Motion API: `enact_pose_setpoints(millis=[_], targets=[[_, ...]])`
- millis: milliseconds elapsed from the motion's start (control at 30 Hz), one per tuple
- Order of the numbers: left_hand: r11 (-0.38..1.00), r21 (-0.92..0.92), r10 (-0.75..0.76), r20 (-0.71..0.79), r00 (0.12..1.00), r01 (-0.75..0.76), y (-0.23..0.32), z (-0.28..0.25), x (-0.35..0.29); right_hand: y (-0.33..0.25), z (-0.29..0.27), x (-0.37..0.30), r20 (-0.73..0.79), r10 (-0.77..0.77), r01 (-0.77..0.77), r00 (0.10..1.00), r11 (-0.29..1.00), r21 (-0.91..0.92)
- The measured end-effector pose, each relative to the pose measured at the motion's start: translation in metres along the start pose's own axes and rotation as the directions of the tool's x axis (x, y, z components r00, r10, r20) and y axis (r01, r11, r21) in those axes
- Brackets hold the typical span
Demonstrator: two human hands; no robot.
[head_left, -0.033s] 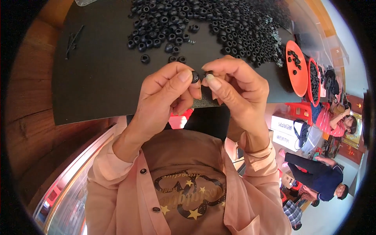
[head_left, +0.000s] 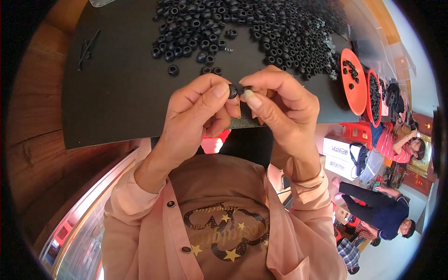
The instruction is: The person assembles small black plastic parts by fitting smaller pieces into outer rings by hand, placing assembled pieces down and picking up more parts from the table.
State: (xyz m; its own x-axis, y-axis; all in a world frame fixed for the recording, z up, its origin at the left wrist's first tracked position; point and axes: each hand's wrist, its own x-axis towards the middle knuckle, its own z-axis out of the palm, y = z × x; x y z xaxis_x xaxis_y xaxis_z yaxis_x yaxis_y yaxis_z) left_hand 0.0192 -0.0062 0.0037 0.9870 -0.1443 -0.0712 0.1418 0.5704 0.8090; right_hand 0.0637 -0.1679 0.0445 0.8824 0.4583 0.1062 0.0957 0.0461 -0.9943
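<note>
Above the near edge of the black tabletop (head_left: 116,102), both my hands are close together with fingertips almost meeting. My left hand (head_left: 198,105) pinches a small black bead-like piece (head_left: 232,91) between thumb and fingers. Facing it, my right hand (head_left: 282,105) has thumb and forefinger closed on a small dark piece (head_left: 248,88), mostly hidden by the fingertips. Many round black hollow pieces (head_left: 186,49) like the left one lie beyond my hands, most with their openings showing. A small metal spring (head_left: 228,50) rests among them.
More springs (head_left: 329,49) form a silvery heap by the pile's right side. An orange-red tray (head_left: 352,100) holds a few black pieces, beside a red basin (head_left: 374,100) full of them. Thin dark rods (head_left: 87,49) lie at left. Other people (head_left: 382,210) are off to the right.
My right hand has shifted very slightly left, toward the left hand. Everything else looks the same.
</note>
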Motion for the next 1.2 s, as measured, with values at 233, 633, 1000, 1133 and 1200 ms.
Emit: enact_pose_setpoints(millis=[233,633,1000,1133,1200], targets=[[1.000,-0.011,0.005,0.005,1.000,-0.005,-0.001,0.000,0.001,0.009,-0.004,0.005,0.090,-0.346,0.353,0.934,0.851,-0.390],[0.998,0.054,0.031,0.044,0.999,-0.033,-0.003,0.001,-0.001,0.010,-0.006,0.002,0.180,-0.509,0.495,0.842,0.594,-0.634],[0.999,0.035,0.023,0.064,0.998,-0.026,-0.003,-0.001,-0.001,0.004,-0.001,-0.008,0.030,-0.284,0.262,0.958,0.832,-0.490],[0.999,0.043,-0.004,0.057,0.998,0.001,-0.002,-0.002,-0.002,0.001,0.003,-0.010,-0.087,0.096,-0.092,0.992,0.995,0.044],[0.999,0.045,-0.013,0.050,0.999,0.010,-0.001,-0.001,-0.002,0.002,0.002,-0.009,-0.060,0.199,-0.181,0.978,0.959,0.219]])
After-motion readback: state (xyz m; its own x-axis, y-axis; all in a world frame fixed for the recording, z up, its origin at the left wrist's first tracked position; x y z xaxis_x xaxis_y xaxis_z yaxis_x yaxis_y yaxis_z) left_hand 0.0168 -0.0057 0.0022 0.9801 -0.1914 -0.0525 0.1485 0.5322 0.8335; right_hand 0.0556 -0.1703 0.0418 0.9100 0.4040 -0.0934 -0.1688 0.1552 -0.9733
